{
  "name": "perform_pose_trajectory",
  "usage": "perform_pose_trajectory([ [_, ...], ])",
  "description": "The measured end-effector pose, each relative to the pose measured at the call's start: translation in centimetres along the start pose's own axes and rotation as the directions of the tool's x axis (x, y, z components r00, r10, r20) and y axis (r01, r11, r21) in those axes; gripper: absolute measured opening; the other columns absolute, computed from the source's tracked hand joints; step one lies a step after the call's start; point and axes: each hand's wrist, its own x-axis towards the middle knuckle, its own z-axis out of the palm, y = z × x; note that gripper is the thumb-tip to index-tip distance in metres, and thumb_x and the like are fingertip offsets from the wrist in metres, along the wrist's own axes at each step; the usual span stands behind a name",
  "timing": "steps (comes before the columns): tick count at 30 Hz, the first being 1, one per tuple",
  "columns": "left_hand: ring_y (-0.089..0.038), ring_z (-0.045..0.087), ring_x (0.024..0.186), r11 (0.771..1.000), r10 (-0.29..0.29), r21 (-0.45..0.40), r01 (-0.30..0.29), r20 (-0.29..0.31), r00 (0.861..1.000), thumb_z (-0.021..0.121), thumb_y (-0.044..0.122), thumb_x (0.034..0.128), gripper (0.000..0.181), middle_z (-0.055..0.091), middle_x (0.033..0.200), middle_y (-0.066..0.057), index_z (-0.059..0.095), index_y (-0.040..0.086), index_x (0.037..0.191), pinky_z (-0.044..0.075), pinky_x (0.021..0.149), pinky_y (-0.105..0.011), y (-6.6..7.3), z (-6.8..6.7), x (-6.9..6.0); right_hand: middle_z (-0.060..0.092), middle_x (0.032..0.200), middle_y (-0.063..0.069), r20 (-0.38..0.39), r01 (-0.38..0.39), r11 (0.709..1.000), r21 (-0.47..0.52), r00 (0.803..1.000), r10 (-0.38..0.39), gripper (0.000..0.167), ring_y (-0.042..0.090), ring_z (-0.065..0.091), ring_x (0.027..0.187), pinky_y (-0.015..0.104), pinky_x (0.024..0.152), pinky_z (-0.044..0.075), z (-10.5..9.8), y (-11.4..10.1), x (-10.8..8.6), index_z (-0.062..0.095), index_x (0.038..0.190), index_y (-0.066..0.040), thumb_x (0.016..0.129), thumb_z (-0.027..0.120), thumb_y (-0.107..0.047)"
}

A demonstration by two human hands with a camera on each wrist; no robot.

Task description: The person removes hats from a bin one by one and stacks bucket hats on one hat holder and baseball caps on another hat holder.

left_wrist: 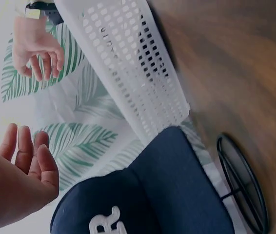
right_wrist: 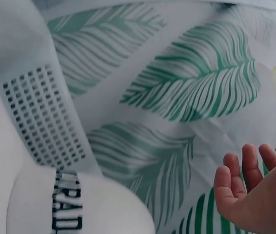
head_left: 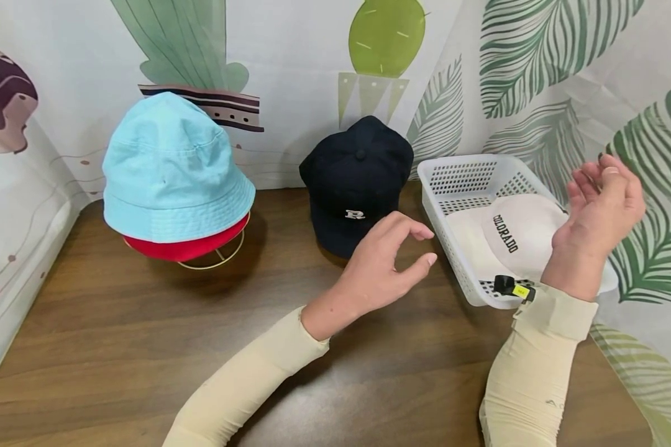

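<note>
My left hand (head_left: 377, 264) hovers just in front of a dark navy baseball cap (head_left: 360, 167) with a white letter R, its thumb and fingers apart and nothing between them. The cap sits on a stand whose black wire base (left_wrist: 245, 185) shows in the left wrist view. To the right, my right hand (head_left: 598, 217) is raised over the right side of a white perforated plastic basket (head_left: 453, 248), fingers loosely bent and holding nothing. Inside the basket lies a white cap (head_left: 528, 230) lettered COLORADO.
On the left, a light blue bucket hat (head_left: 170, 167) sits over a red hat (head_left: 190, 248) on a gold wire stand (head_left: 223, 259). A plant-printed cloth (head_left: 291, 56) hangs behind and beside the brown wooden table (head_left: 145, 347).
</note>
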Motion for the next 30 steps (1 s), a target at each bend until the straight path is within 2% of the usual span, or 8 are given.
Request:
perform_pose_trajectory([
  [4,-0.010,0.058,0.111,1.000,-0.012,0.028,0.011,0.049,0.999,0.074,0.025,0.0984,0.026,0.063,0.117,0.005,0.068,0.015,0.121,0.045,0.100,-0.021,0.1,1.1,-0.1,0.074,0.095,0.012,-0.030,0.020,0.996,-0.092,0.999,-0.023,0.017,0.023,0.068,0.084,0.026,0.073,0.055,-0.7,-0.1,0.5,0.075,0.114,0.001,0.102,0.063,-0.003],
  [9,-0.014,0.060,0.110,0.998,-0.001,0.070,-0.005,0.094,0.996,0.075,0.026,0.0982,0.027,0.064,0.120,0.005,0.069,0.015,0.123,0.046,0.100,-0.026,-0.1,2.5,-0.2,0.070,0.104,0.007,-0.046,0.050,0.962,-0.267,0.997,-0.064,0.015,0.017,0.064,0.091,0.021,0.076,0.051,-1.3,-0.1,0.8,0.074,0.111,-0.003,0.099,0.066,0.000],
  [15,-0.015,0.060,0.116,0.985,-0.008,0.172,-0.021,0.164,0.986,0.074,0.032,0.0992,0.035,0.063,0.128,0.005,0.068,0.017,0.130,0.047,0.101,-0.030,-0.1,4.5,-0.4,0.061,0.103,0.002,-0.028,0.051,0.897,-0.440,0.997,-0.070,0.008,0.012,0.057,0.093,0.018,0.076,0.047,-2.4,-0.2,1.3,0.071,0.107,-0.009,0.102,0.066,-0.009],
  [18,-0.016,0.060,0.122,0.973,-0.007,0.228,-0.043,0.214,0.977,0.071,0.037,0.1005,0.041,0.061,0.136,0.004,0.066,0.018,0.137,0.047,0.103,-0.032,0.0,5.4,-0.4,0.056,0.106,-0.003,-0.030,0.022,0.841,-0.540,0.998,-0.046,0.006,0.008,0.052,0.096,0.016,0.080,0.042,-2.8,-0.3,1.4,0.070,0.106,-0.015,0.102,0.066,-0.014],
  [20,-0.016,0.059,0.126,0.966,-0.001,0.250,-0.061,0.240,0.971,0.070,0.038,0.1012,0.044,0.059,0.140,0.003,0.065,0.019,0.141,0.047,0.103,-0.034,0.0,6.0,-0.4,0.053,0.108,-0.006,-0.044,-0.017,0.771,-0.637,0.999,-0.014,0.004,0.006,0.049,0.101,0.018,0.086,0.039,-3.0,-0.2,1.4,0.067,0.106,-0.019,0.103,0.065,-0.019],
  [25,-0.016,0.056,0.133,0.950,0.030,0.292,-0.111,0.269,0.963,0.068,0.038,0.1022,0.046,0.056,0.145,0.002,0.063,0.022,0.145,0.048,0.101,-0.036,0.0,7.4,-0.4,0.048,0.117,-0.014,-0.084,-0.105,0.525,-0.845,0.994,0.064,0.007,0.005,0.044,0.109,0.027,0.098,0.036,-3.4,0.2,1.6,0.061,0.110,-0.028,0.105,0.061,-0.033],
  [28,-0.017,0.053,0.137,0.936,0.052,0.320,-0.144,0.279,0.959,0.068,0.038,0.1028,0.044,0.056,0.146,0.002,0.065,0.024,0.145,0.049,0.099,-0.036,-0.1,8.0,-0.4,0.051,0.139,-0.002,-0.078,-0.114,0.382,-0.917,0.991,0.109,0.032,0.013,0.048,0.120,0.032,0.106,0.041,-3.7,0.2,1.6,0.062,0.132,-0.022,0.106,0.054,-0.040],
  [30,-0.018,0.053,0.137,0.924,0.062,0.345,-0.166,0.291,0.955,0.066,0.039,0.1038,0.041,0.057,0.147,0.002,0.067,0.026,0.143,0.049,0.098,-0.036,-0.2,8.3,-0.4,0.043,0.158,0.014,-0.058,-0.105,0.292,-0.951,0.985,0.165,0.056,0.026,0.048,0.135,0.043,0.113,0.045,-3.8,0.0,1.5,0.054,0.151,-0.011,0.106,0.049,-0.043],
])
